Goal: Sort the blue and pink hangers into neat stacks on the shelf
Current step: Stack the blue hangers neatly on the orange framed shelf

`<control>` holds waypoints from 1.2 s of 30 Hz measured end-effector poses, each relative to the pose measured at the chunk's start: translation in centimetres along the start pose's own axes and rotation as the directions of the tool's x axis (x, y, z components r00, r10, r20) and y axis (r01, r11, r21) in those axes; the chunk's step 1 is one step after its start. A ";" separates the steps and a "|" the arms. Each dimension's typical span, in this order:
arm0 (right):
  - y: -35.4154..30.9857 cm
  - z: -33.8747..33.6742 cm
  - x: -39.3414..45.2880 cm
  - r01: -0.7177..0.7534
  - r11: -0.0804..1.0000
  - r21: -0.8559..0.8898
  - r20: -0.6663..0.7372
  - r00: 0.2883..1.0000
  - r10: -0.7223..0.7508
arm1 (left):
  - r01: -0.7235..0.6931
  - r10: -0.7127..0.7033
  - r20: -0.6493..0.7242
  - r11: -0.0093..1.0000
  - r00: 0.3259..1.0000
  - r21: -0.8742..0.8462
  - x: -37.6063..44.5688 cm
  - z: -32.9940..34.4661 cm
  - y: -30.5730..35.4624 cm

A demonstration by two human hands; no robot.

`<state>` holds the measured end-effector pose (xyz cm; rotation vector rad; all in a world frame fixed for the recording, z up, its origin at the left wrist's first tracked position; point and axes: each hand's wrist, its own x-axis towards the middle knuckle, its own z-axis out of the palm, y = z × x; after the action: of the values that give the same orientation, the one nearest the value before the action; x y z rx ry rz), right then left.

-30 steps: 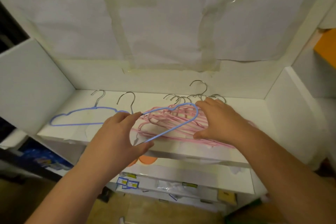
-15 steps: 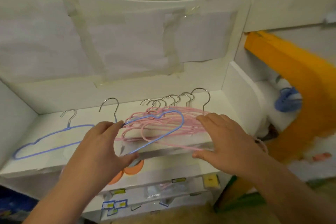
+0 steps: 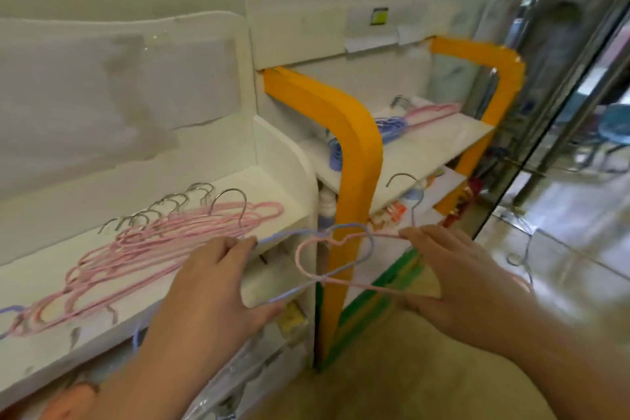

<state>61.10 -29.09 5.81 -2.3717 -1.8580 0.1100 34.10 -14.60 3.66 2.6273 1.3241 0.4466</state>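
My left hand [image 3: 218, 286] pinches a blue hanger [image 3: 289, 234] in the air just off the right end of the white shelf [image 3: 272, 187]. A pink hanger [image 3: 297, 257] is held by my right hand [image 3: 453, 273], and its loop crosses over the blue one between my hands. A metal hook [image 3: 402, 178] rises above my right hand. On the white shelf lies a stack of pink hangers [image 3: 153, 249] with their hooks toward the back wall. The tip of another blue hanger [image 3: 8, 310] shows at the far left edge.
To the right stands a shelf with an orange frame [image 3: 358, 153]; on its upper board lie blue hangers [image 3: 392, 128] and pink hangers [image 3: 431, 111]. A glass door [image 3: 562, 112] and shiny floor are further right. Packaged goods fill the lower shelves.
The view has swung right. Both hands left the pink stack and moved right past the shelf end; the left carried the blue hanger off, the right now holds a pink hanger.
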 end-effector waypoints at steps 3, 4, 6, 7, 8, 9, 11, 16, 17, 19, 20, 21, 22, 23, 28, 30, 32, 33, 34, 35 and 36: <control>4.6 -1.1 -2.6 -0.118 0.993 -0.003 -0.035 0.992 0.118 | -0.117 0.116 0.040 0.993 0.992 0.015 2.0 0.9 5.0; 6.3 -1.4 -3.3 -0.157 0.988 0.005 -0.041 0.987 0.157 | -0.161 0.160 0.049 0.987 0.986 0.007 2.7 1.4 6.8; 9.9 -1.8 -4.3 -0.207 0.978 0.011 -0.043 0.977 0.208 | -0.222 0.224 0.060 0.974 0.973 -0.037 4.1 2.5 10.3; 12.0 -1.9 -4.6 -0.233 0.972 0.012 -0.040 0.972 0.233 | -0.239 0.242 0.071 0.969 0.968 -0.058 4.9 3.1 12.2; 14.0 -2.1 -4.9 -0.256 0.966 0.015 -0.038 0.966 0.257 | -0.246 0.251 0.083 0.967 0.964 -0.072 5.8 3.8 14.0; 16.2 -2.2 -5.1 -0.273 0.962 0.019 -0.037 0.961 0.274 | -0.247 0.254 0.092 0.965 0.963 -0.084 6.8 4.4 16.0; 20.4 -2.8 -5.1 -0.278 0.961 0.018 -0.041 0.960 0.278 | -0.240 0.250 0.109 0.966 0.962 -0.094 9.3 6.1 19.3; 30.1 -4.5 -3.8 -0.250 0.968 0.019 -0.033 0.968 0.251 | -0.196 0.202 0.095 0.978 0.975 -0.066 15.8 9.6 26.8; 31.8 -4.8 -3.2 -0.241 0.970 0.025 -0.031 0.970 0.242 | -0.189 0.194 0.090 0.980 0.977 -0.062 16.8 10.1 28.1; 34.7 -5.3 -1.4 -0.205 0.978 0.030 -0.025 0.978 0.206 | -0.176 0.180 0.084 0.983 0.980 -0.060 18.3 10.9 30.0; 35.8 -5.5 -0.5 -0.187 0.982 0.035 -0.015 0.982 0.188 | -0.168 0.173 0.097 0.984 0.980 -0.063 18.8 11.3 30.7; 36.7 -5.6 0.5 -0.171 0.984 0.041 0.001 0.985 0.171 | -0.153 0.161 0.118 0.986 0.980 -0.073 19.2 11.7 31.2; 37.5 -5.7 1.6 -0.151 0.987 0.048 0.016 0.989 0.150 | -0.135 0.146 0.133 0.987 0.980 -0.086 19.7 12.1 31.5; 38.2 -5.7 2.7 -0.134 0.989 0.058 0.028 0.991 0.132 | -0.121 0.133 0.140 0.988 0.981 -0.092 20.1 12.6 31.7; 41.1 -4.3 9.5 -0.093 0.988 0.127 0.052 0.995 0.087 | -0.052 0.060 0.098 0.995 0.993 -0.082 23.9 14.7 31.1; 42.2 -3.7 13.0 -0.070 0.989 0.129 0.049 0.997 0.064 | -0.032 0.036 0.062 0.997 0.997 -0.067 26.1 15.5 30.5; 43.4 -3.1 16.8 -0.039 0.991 0.128 0.044 0.998 0.034 | 0.004 -0.001 0.048 0.997 0.999 -0.071 28.6 16.2 30.0; 44.0 -2.9 18.7 -0.033 0.992 0.121 0.047 0.999 0.027 | 0.015 -0.013 0.028 0.996 1.000 -0.086 30.1 16.6 29.7; 44.6 -2.8 20.7 -0.032 0.993 0.114 0.044 0.999 0.027 | 0.024 -0.024 0.004 0.994 1.000 -0.105 31.7 17.0 29.4; 45.2 -2.7 22.6 -0.034 0.994 0.106 0.042 0.999 0.029 | 0.033 -0.035 -0.013 0.993 0.999 -0.114 33.4 17.3 29.0; 45.6 -2.9 24.5 -0.033 0.994 0.103 0.046 0.999 0.028 | 0.044 -0.047 -0.021 0.993 0.999 -0.110 35.0 17.5 28.8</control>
<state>111.24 -16.22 2.58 -2.3466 -1.7889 0.2574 81.38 -3.68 1.85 2.5053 1.3238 0.5294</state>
